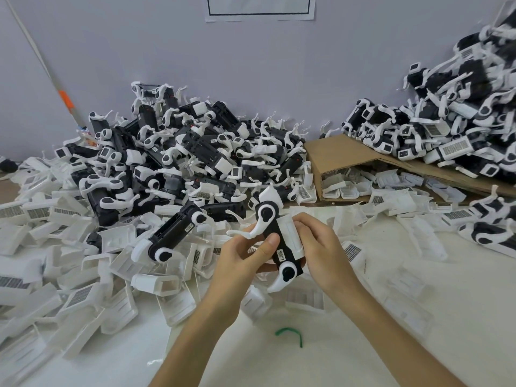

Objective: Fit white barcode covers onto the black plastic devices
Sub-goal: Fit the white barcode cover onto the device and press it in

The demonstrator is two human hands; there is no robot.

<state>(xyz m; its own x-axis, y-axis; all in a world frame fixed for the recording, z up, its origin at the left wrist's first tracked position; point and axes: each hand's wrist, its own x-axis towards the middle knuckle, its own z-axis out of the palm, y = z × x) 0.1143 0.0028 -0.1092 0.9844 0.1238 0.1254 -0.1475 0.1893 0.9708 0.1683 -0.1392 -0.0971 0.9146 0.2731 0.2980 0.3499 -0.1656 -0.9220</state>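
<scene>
My left hand [240, 255] grips the black device [275, 241] from its left side, thumb laid across the black face, fingers curled behind. My right hand [321, 247] is closed on the white cover [291, 236], pressing it against the device's right edge; cover and device touch along that whole side. The device stands tilted, one white round hinge at the top, one at the bottom, each with a curved white lever sticking out to the left.

Open room: bare white table [279, 364] lies only below and between my forearms. A green twist tie [289, 333] lies there, apart from everything else.

Edges: loose white covers [83, 297] crowd the left side right up to my left wrist, more spread to the right. Behind the hands a heap of black devices [178, 155] rises against the wall [251, 65]. A second heap [460, 121] climbs at far right, resting on a brown cardboard box [349, 155] tipped on its side with covers inside. One black device [176, 233] lies just left of my left hand, near but not touching
</scene>
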